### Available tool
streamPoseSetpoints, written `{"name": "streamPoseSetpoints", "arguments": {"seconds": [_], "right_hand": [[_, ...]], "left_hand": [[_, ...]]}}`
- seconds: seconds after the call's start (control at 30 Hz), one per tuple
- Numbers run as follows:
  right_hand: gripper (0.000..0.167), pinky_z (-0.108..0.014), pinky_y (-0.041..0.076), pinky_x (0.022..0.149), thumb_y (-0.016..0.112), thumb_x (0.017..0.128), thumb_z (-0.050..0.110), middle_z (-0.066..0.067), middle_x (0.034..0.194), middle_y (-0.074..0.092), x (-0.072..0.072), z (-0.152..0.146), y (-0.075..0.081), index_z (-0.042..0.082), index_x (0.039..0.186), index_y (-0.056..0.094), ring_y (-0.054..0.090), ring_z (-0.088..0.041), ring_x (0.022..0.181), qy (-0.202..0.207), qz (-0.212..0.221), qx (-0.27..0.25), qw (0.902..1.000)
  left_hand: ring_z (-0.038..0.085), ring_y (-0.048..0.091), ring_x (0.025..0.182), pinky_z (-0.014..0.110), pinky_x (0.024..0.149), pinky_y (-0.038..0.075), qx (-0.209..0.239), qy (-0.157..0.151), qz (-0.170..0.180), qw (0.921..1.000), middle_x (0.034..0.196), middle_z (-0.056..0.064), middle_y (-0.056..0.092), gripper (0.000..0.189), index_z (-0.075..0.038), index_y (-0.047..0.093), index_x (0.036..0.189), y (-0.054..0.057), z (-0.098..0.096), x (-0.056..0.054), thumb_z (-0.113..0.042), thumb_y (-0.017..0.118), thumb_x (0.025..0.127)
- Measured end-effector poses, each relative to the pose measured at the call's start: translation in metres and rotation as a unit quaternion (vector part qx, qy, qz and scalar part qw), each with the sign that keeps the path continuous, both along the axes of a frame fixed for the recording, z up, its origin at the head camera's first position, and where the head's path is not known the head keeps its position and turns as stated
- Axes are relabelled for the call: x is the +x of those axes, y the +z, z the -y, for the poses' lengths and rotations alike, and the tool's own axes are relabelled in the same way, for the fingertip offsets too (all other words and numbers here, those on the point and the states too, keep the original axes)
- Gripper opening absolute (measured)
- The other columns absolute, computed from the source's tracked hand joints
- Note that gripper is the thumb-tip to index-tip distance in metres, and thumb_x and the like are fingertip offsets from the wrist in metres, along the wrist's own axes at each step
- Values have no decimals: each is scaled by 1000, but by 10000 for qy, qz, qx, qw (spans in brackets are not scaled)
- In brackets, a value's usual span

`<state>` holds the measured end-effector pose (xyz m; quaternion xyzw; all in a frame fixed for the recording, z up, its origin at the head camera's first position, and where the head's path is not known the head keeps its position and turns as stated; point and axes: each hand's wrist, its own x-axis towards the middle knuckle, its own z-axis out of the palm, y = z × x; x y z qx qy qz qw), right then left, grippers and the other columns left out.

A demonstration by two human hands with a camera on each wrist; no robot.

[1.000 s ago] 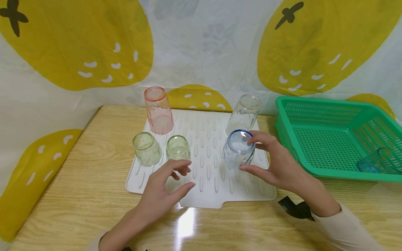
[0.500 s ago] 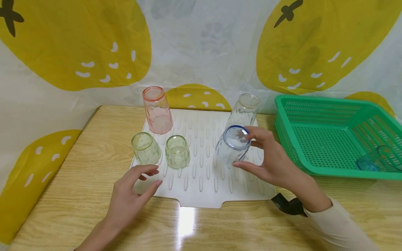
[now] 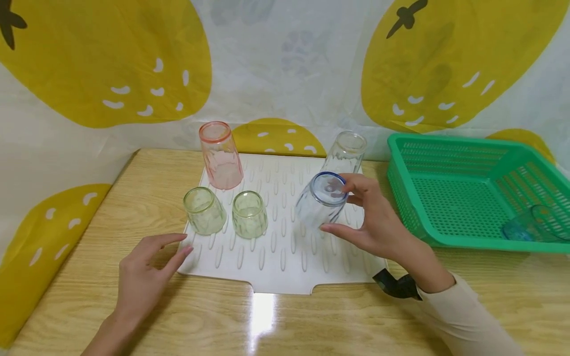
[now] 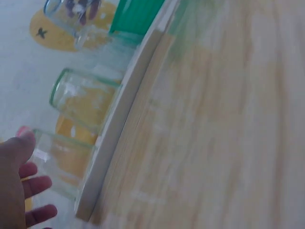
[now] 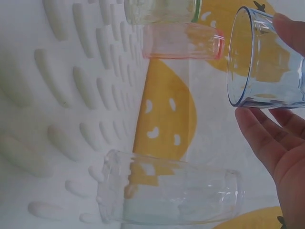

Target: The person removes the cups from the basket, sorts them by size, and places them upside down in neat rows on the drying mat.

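Note:
My right hand (image 3: 376, 222) grips a short blue-tinted glass (image 3: 317, 203) between thumb and fingers. The glass is tilted over the right part of a white drying mat (image 3: 285, 269); in the right wrist view its blue rim stands off from the mat's ridges. Beside the mat's left edge, my left hand (image 3: 142, 269) has relaxed, parted fingers and holds nothing. Closest to it are two short green glasses (image 3: 206, 212), base up on the mat. Behind them rises a tall pink glass (image 3: 222, 163). A tall clear glass (image 5: 176, 191) stands behind the blue one, partly hidden by it in the head view.
At the right, a green plastic basket (image 3: 394, 173) sits on the wooden table (image 3: 213, 316), with a bluish clear glass (image 3: 534, 227) lying inside. A white cloth (image 3: 285, 74) printed with yellow fruit hangs behind the mat. Black tape (image 3: 396, 286) sticks out at my right wrist.
My left hand has drawn back to the left, from in front of the green glasses to beyond the mat's edge. My right hand has carried the blue glass a little left, tilting it more.

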<state>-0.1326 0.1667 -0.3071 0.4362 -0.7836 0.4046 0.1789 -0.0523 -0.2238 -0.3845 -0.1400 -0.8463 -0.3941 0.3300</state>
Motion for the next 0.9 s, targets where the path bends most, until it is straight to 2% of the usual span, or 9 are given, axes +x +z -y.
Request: {"name": "streamPoseSetpoints", "arguments": {"seconds": [0.1,0.27,0.4,0.53,0.7,0.9], "right_hand": [[68,-27,49,89,72,83,39,-20,129,44,-2,3,-2,-7,112,32,51,-25,112,28,31,-50,10000],[67,-26,49,89,74,80,33,-18,130,44,-5,8,-4,-5,115,32,51,-24,112,0,62,-47,10000],[73,-28,49,88,86,70,16,-17,130,44,-7,11,-5,-4,115,32,52,-23,111,-70,99,-5,9999],[77,-30,50,88,88,62,-2,-16,129,44,-10,16,-9,-4,115,31,53,-23,109,-90,200,-39,9998],[74,-34,51,88,86,65,-4,-12,126,47,-13,18,-14,-3,114,31,55,-22,112,-177,472,-177,9986],[71,-39,52,86,86,69,4,-11,123,47,-15,23,-24,0,113,31,54,-23,112,-223,622,39,9978]], "left_hand": [[8,60,93,14,86,42,-90,-165,-136,9997,93,5,71,34,-5,75,97,-5,13,-2,3,84,65],[11,59,98,15,89,42,-190,-555,65,9983,97,7,72,39,-5,77,95,-10,26,-3,11,83,60],[17,58,101,17,94,39,-643,-796,122,9947,101,6,71,41,-7,77,97,-14,31,-5,6,84,59],[21,56,105,19,98,34,-1098,-906,237,9895,107,6,71,39,-11,78,97,-17,34,-8,0,84,61],[21,54,111,19,100,32,-1162,-954,628,9866,113,7,69,34,-12,79,94,-18,38,-7,2,84,63],[17,53,114,17,100,31,-1119,-987,560,9872,114,7,68,36,-13,79,94,-18,38,-6,4,83,62]]}}
